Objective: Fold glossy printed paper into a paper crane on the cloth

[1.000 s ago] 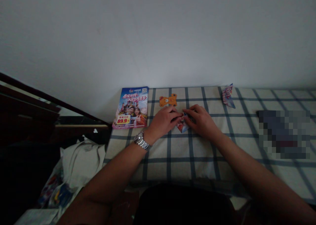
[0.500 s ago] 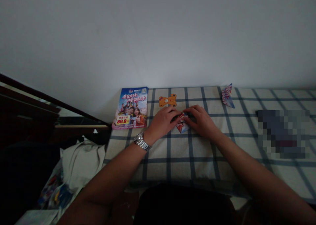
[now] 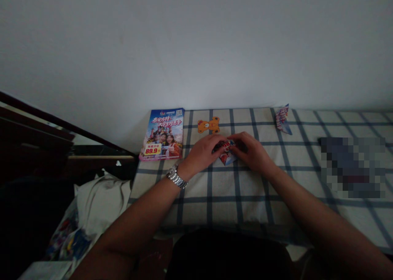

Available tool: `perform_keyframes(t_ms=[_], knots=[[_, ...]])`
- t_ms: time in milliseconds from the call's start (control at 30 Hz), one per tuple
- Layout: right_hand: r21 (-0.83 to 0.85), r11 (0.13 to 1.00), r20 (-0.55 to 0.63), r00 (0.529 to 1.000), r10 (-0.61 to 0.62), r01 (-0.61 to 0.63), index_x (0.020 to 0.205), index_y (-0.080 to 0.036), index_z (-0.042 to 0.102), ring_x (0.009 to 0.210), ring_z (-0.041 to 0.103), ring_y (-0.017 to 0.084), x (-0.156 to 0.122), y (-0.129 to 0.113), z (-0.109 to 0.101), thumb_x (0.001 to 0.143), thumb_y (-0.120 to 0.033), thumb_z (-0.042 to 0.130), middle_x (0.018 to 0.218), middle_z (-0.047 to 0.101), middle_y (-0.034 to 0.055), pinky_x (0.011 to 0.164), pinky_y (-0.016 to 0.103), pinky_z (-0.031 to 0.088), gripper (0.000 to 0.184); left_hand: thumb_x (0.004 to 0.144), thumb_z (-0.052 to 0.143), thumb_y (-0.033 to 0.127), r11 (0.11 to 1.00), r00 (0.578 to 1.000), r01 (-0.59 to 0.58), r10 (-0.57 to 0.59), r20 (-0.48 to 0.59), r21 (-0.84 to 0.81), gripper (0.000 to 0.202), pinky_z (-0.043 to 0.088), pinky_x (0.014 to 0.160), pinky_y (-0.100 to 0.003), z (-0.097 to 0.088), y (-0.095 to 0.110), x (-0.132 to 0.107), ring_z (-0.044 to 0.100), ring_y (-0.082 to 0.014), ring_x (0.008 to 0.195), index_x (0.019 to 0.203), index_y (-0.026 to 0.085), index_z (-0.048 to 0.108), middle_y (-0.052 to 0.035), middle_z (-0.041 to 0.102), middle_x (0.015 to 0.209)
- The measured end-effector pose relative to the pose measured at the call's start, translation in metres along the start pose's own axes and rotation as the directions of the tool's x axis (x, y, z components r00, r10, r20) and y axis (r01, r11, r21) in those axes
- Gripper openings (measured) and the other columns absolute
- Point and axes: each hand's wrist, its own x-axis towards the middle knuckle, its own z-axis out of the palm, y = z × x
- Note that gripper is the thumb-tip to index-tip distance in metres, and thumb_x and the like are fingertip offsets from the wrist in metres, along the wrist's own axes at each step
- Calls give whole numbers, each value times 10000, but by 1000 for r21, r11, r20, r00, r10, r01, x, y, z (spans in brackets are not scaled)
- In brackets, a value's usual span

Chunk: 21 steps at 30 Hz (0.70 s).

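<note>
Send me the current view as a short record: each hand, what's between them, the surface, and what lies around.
left hand: fingers on a small folded red-and-blue printed paper piece
left wrist: silver metal watch
right hand: fingers on the same piece, opposite side
surface: pale cloth with dark blue checks
left: rectangular blue-and-pink printed leaflet
beyond hands: flat orange-brown bear shape
right, near wall: multicoloured folded printed paper
far right: dark pixelated object, unidentifiable
</note>
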Motion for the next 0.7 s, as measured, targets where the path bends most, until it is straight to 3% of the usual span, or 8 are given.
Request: perform_keyframes(t_ms=[133,433,700], knots=[[74,996,-27,998,55,-53,1222,-249,666,842,663,212,-1,1,0,980,-317,655,944,678,40,763,357,564,251,1013,661,201,985,998,15,-27,-65,-174,172,570,909,-327,-1,3,1,700,-166,1003,1182,230,657,-18,728,1099],[316,924,-21,972,233,-214,1070,-232,711,839,731,225,-1,0,1,927,-477,732,947,772,54,757,370,608,284,1012,674,256,968,994,37,-61,-91,-247,101,584,911,-369,-2,2,1,725,-182,982,1099,235,722,-26,767,1046],[286,928,-24,967,255,-238,985,-216,745,774,717,200,1,-2,-3,942,-466,717,893,783,45,688,335,572,255,1010,664,223,965,994,40,-65,-89,-258,161,581,934,-356,0,1,0,716,-174,1013,1157,246,724,-33,759,1095]])
